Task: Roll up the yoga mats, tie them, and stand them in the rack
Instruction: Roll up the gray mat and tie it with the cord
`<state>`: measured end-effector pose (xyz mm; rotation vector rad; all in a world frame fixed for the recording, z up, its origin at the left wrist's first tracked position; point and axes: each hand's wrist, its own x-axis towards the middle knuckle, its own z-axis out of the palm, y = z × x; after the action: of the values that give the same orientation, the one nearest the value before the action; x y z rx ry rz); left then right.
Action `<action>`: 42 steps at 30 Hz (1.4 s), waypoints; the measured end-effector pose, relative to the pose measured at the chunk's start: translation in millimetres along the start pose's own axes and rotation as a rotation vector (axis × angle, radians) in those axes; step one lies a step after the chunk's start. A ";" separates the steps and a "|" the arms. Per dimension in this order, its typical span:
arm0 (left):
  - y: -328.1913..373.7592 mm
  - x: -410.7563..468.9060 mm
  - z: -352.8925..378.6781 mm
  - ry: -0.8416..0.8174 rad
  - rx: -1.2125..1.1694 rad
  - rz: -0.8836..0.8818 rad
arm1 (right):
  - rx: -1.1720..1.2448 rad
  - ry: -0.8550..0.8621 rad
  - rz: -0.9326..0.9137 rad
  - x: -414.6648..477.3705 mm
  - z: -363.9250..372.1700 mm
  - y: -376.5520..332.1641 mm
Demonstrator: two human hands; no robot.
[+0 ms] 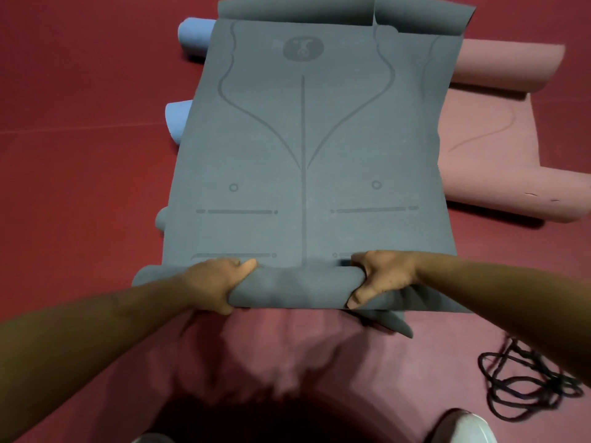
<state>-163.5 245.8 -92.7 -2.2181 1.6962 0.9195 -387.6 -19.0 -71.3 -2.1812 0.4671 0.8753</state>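
Note:
A grey yoga mat point(303, 139) with printed alignment lines lies spread on the red floor, running away from me. Its near end is rolled into a thick tube point(297, 287). My left hand point(214, 282) grips the left part of this roll, thumb on top. My right hand point(380, 276) grips the roll right of the middle, fingers curled over it. A pink mat point(499, 148) lies partly unrolled to the right under the grey one. The ends of a light blue mat point(177, 121) stick out on the left.
A tangle of black cord point(531, 382) lies on the floor at the lower right. A second grey mat edge point(422, 11) curls at the far end. A white shoe point(463, 426) shows at the bottom edge. No rack is in view.

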 end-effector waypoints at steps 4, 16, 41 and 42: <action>-2.4 1.1 -15.7 -0.110 -0.164 0.070 | -0.478 0.200 -0.059 -8.8 15.4 7.0; 29.1 -13.9 5.6 0.357 0.517 0.092 | -0.092 0.076 -0.108 -10.3 15.6 -10.7; 30.8 -1.0 8.5 0.216 0.278 0.037 | -0.089 0.022 -0.110 7.9 12.9 -20.3; 27.9 0.9 2.0 0.186 0.145 0.058 | -0.077 -0.010 -0.099 10.5 10.5 -21.4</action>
<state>-189.9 237.2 -89.0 -2.2279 1.8520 0.5956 -372.9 2.5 -73.5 -2.2479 0.3226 0.8629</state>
